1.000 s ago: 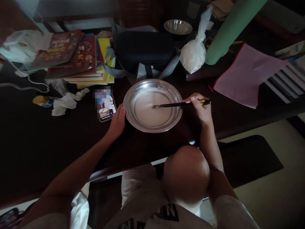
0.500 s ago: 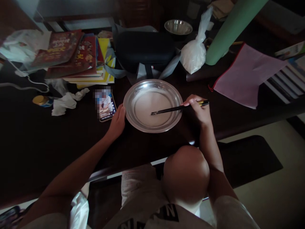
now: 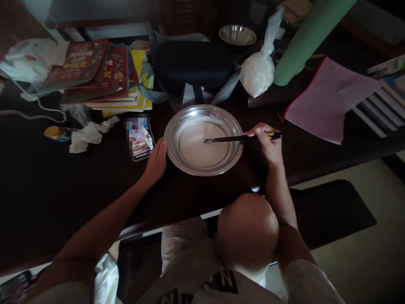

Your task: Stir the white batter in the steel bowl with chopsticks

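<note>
A wide metal bowl [image 3: 172, 152] stands on the dark table in front of me, with a pale, smooth liquid [image 3: 196, 147] in it. My left hand [image 3: 157, 158] grips the bowl's left rim, its fingers partly hidden behind the wall. In my right hand [image 3: 268, 141] is a pair of black chopsticks [image 3: 232, 138] with yellow-marked ends, pinched between thumb and fingers. They reach over the right rim, and their tips meet the liquid near the bowl's middle. Just left of the bowl lies a phone [image 3: 141, 141] with its screen lit.
Books [image 3: 110, 80], crumpled tissue [image 3: 85, 137] and a small jar [image 3: 57, 133] occupy the left. Behind the bowl sits a black case [image 3: 193, 63]. A tied bag of white powder [image 3: 257, 76], a green cylinder [image 3: 303, 46] and a pink cloth [image 3: 332, 99] are to the right.
My right hand has shifted slightly up and to the right, and the chopstick tips have moved the same way through the liquid. My left hand stays at the rim.
</note>
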A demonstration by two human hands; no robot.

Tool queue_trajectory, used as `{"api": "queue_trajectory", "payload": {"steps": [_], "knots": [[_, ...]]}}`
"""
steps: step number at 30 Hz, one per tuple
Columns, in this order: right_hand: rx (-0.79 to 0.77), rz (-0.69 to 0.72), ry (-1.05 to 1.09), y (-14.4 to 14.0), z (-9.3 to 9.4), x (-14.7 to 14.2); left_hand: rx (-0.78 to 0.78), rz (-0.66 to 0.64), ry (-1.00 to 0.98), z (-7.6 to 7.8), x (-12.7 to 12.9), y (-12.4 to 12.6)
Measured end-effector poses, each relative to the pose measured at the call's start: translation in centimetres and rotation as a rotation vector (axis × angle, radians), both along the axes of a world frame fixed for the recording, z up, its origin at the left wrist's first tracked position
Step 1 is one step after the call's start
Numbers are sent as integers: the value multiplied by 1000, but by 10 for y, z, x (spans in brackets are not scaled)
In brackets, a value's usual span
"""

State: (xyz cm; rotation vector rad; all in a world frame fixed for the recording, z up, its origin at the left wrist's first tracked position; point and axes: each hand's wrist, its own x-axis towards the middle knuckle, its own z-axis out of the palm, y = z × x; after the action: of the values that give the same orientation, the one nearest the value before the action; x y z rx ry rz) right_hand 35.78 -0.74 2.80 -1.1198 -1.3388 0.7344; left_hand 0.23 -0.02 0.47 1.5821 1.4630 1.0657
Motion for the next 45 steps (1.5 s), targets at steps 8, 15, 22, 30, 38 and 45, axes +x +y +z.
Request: {"api": "queue_trajectory", "payload": {"steps": [8, 15, 22, 30, 38, 45], "knots": [[-26, 56, -33, 0, 0, 0, -3, 3, 12, 0, 0, 0], [-20, 74, -14, 0, -1, 1, -17, 3, 2, 2, 1, -1], [-1, -4, 46, 0, -2, 2, 2, -7, 8, 2, 2, -1], [-17, -7, 8, 0, -1, 1, 41, 25, 7, -3, 0, 0], [-18, 60, -18, 0, 0, 0, 39, 15, 26, 0, 1, -1], [-34, 82, -23, -1, -1, 0, 48, 29, 28, -4, 0, 0]]}}
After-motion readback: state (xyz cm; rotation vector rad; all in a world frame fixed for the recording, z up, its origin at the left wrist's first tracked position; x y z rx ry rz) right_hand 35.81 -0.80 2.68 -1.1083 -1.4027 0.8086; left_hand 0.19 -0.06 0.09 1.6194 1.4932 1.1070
